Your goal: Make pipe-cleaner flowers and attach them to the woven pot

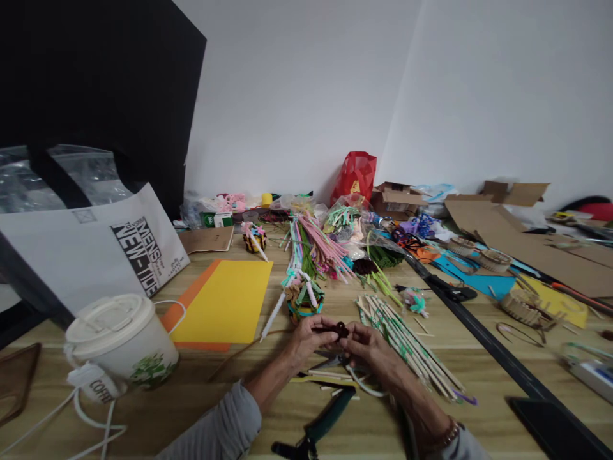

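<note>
Between my two hands is a dark reddish-brown pipe cleaner, bent into a small loop. My left hand pinches it from the left, and my right hand has its fingertips closed on the other side. Just beyond them stands a small round basket decorated with green, brown and white pipe cleaners. Below the hands lie scissors, partly covered, some short wooden sticks and a tool with a dark green handle.
Long wooden sticks fan out at right. Bundles of pipe cleaners lie behind. Yellow card rests at left beside a white lidded cup with a cord. Small woven baskets and cardboard occupy the far right.
</note>
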`<state>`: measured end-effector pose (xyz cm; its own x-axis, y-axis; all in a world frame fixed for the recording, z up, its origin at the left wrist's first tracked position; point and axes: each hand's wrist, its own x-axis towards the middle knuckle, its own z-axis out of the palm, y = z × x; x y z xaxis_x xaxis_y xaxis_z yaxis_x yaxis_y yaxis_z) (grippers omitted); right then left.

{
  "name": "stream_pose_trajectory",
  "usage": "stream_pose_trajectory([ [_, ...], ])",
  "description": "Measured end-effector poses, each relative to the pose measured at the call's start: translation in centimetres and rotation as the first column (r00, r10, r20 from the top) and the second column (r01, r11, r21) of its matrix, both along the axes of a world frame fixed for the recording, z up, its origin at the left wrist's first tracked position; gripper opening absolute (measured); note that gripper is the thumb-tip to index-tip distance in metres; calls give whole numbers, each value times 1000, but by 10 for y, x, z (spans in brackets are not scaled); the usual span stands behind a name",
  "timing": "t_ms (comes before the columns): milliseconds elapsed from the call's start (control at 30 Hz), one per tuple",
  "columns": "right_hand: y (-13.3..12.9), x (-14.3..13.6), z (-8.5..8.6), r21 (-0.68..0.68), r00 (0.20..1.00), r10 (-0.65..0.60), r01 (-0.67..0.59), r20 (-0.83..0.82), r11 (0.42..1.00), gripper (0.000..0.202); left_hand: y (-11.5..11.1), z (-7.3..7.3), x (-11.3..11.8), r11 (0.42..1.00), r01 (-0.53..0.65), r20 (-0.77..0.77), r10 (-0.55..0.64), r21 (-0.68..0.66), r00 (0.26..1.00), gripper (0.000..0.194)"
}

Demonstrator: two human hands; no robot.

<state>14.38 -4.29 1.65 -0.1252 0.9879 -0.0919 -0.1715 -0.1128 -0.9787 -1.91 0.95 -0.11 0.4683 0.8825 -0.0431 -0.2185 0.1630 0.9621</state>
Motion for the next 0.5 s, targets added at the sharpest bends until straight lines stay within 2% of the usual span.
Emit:
stream_pose_trajectory([
  [267,0,3,-3,43,999,13,-16,50,999,40,0,3,2,997,76,-64,-77,-18,995,39],
  [367,0,3,-3,59,994,23,-29,105,998,43,1,4,2,997,71,-62,-71,-15,996,39],
  [500,-2,2,2,102,997,21,-29,81,994,42,0,1,4,997,28,13,-27,-65,1000,40],
])
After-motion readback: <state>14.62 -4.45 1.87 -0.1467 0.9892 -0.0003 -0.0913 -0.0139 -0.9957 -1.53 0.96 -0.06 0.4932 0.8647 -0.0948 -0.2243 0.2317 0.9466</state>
